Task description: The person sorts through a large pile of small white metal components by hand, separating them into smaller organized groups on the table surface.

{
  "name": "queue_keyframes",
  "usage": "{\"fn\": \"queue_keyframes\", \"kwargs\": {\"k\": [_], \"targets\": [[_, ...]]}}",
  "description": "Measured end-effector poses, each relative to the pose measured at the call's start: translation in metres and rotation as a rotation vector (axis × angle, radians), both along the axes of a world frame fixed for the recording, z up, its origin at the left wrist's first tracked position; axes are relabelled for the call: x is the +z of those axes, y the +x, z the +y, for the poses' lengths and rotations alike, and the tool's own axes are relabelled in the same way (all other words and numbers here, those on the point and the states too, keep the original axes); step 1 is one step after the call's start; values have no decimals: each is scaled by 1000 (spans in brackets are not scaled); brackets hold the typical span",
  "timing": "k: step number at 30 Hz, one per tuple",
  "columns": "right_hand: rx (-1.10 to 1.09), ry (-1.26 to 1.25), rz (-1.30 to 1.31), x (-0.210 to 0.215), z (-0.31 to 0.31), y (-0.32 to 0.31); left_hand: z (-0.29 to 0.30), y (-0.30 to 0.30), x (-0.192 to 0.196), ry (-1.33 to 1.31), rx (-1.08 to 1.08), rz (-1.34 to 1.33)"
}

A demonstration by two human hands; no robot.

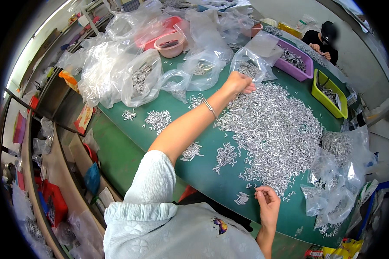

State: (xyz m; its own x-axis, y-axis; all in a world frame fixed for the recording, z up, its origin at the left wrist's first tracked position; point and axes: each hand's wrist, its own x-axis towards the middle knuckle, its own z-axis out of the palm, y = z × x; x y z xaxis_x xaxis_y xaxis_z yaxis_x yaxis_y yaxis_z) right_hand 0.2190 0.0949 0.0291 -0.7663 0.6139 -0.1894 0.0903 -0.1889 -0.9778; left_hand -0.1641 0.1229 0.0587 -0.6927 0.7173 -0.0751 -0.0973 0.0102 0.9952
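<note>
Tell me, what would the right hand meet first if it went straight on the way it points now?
Probably the near edge of the heap of small curved silver pieces beyond the right hand. Its height above the green tabletop is unclear, so it might pass over.

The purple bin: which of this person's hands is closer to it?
The left. The left hand is at the far end of the silvery pile, left of the purple bin; the right hand is farther, by the table's near edge.
</note>
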Motion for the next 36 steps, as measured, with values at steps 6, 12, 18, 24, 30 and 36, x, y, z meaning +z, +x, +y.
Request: {"fn": "queue_keyframes", "kwargs": {"k": [6,12,18,24,30,36], "targets": [[-58,48,-101,-10,6,14,-50,73,-8,-79,-303,134],[0,135,-104,-12,12,8,-148,132,-23,-285,-256,619],[210,770,-157,6,14,-45,-169,156,-49,-380,-101,929],[117,1177,-182,-22,29,-110,-160,168,-69,-261,-144,979],[192,1414,-371,-37,32,-142,-157,159,-67,-194,-160,917],[278,1363,-321,-30,40,-142,-160,153,-69,-159,-135,772]]}}
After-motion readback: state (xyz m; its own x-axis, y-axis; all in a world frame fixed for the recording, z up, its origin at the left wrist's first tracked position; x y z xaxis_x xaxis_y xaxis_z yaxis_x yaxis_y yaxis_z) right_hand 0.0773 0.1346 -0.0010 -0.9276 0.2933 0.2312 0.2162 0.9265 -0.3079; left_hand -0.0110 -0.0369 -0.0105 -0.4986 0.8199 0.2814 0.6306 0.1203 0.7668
